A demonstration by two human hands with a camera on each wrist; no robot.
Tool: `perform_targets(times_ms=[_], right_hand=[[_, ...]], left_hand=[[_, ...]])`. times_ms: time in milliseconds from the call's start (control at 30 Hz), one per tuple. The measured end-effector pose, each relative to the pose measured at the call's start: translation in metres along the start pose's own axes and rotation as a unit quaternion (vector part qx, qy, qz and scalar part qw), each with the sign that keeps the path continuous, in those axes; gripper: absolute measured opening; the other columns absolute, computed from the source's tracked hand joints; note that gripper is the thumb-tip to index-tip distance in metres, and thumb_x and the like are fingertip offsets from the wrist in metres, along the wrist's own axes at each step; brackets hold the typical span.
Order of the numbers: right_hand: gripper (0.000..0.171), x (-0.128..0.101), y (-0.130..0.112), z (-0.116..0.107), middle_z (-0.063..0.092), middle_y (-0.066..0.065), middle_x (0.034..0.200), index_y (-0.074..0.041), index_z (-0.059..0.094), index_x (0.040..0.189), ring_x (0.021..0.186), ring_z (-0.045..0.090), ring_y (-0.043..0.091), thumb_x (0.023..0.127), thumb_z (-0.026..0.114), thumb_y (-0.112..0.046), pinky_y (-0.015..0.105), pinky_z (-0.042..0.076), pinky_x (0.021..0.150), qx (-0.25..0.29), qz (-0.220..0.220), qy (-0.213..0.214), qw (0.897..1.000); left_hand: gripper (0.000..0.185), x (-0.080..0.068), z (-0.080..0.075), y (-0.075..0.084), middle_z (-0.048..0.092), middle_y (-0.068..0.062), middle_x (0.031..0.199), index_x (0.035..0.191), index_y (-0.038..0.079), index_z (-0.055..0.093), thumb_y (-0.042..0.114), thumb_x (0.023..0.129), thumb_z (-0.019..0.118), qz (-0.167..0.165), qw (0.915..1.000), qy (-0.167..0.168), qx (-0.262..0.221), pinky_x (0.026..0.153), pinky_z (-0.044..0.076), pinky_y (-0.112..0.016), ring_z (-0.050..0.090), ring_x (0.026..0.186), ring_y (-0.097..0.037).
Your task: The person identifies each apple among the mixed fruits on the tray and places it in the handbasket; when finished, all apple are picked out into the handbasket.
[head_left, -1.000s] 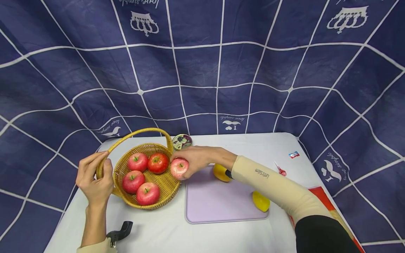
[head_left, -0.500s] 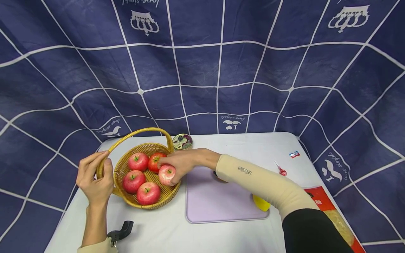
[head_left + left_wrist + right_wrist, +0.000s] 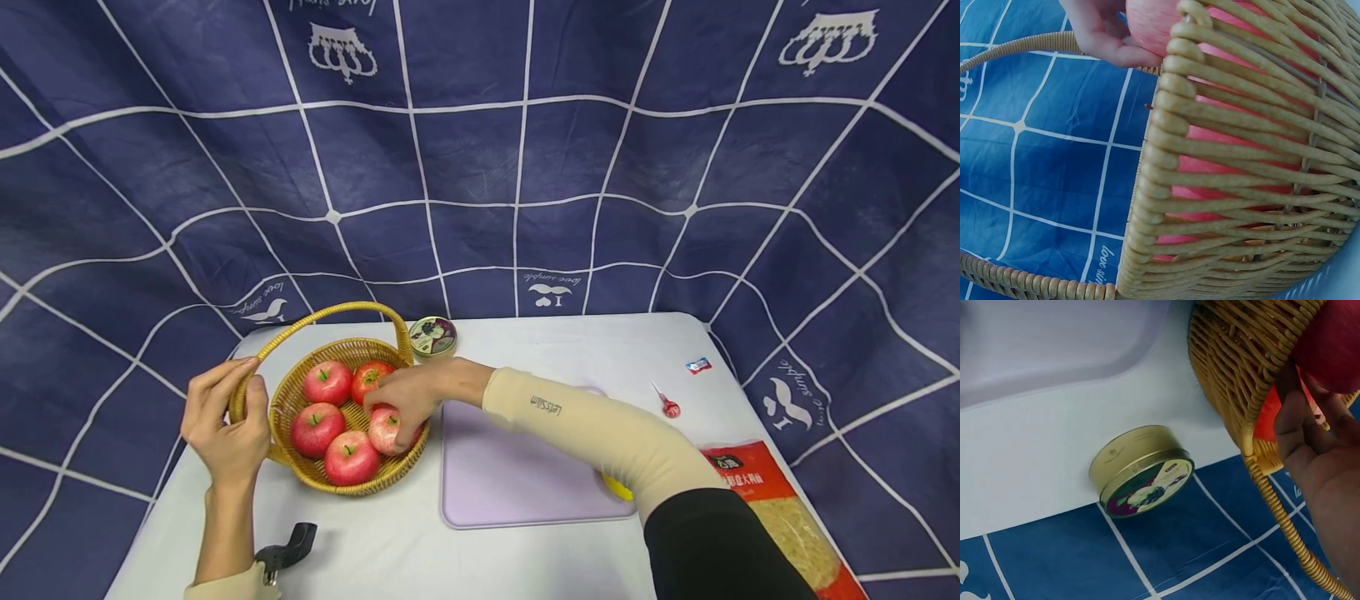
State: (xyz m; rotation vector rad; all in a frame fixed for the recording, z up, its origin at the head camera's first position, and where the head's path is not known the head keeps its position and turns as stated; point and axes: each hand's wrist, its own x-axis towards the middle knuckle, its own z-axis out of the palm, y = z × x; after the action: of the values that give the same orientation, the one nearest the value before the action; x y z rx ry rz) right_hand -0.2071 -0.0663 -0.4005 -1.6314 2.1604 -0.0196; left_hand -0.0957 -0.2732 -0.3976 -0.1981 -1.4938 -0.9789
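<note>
My left hand [image 3: 225, 421] grips the handle [image 3: 322, 315] of a wicker basket [image 3: 300, 477] at the left of the table. Several red apples [image 3: 317, 430] lie in the basket, along with a deeper red fruit like a pomegranate [image 3: 368, 377]. Inside the basket's right side, my right hand [image 3: 411, 395] holds a paler apple [image 3: 384, 430] from above, its fingers curled over it. That apple sits close to the front apple [image 3: 352, 458]. In the left wrist view, fingers [image 3: 1107, 47] show at the held apple [image 3: 1150, 25] above the woven rim.
A lilac tray [image 3: 517, 500] lies right of the basket, partly under the right forearm. A yellow fruit [image 3: 618, 487] peeks out by the sleeve. Behind the basket stands a round tin [image 3: 432, 336]. At right are a lollipop [image 3: 668, 406], a small wrapped packet [image 3: 698, 366] and a red food bag [image 3: 787, 517].
My right hand has moved left and down with the apple, from the basket's right rim into the basket. My left hand stays on the handle.
</note>
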Motion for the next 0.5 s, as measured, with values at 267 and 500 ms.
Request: perform_targets(times_ms=[267,500], right_hand=[[0.052,0.0083,0.0016,0.0026,0.057,-0.01,0.106,-0.029,0.058,0.124,0.098,0.054,0.006,0.079,0.079,-0.041,0.019,0.044,0.083,-0.018,0.028,-0.028,0.999],[0.057,0.011,0.0015,0.0099,0.05,-0.002,0.123,-0.03,0.057,0.131,0.107,0.05,0.009,0.08,0.081,-0.041,0.022,0.045,0.091,-0.038,0.046,-0.032,0.998]], left_hand=[[0.017,-0.0001,-0.0003,0.0002,0.07,-0.025,0.093,0.092,-0.008,0.077,0.004,0.084,0.07,0.001,1.0,0.001,0.004,0.088,0.051,-0.02,0.068,0.096,-0.015],[0.017,-0.0006,-0.0001,-0.0003,0.07,-0.025,0.093,0.093,-0.009,0.077,0.004,0.084,0.07,0.0,1.0,-0.003,0.004,0.088,0.051,-0.02,0.067,0.096,-0.014]])
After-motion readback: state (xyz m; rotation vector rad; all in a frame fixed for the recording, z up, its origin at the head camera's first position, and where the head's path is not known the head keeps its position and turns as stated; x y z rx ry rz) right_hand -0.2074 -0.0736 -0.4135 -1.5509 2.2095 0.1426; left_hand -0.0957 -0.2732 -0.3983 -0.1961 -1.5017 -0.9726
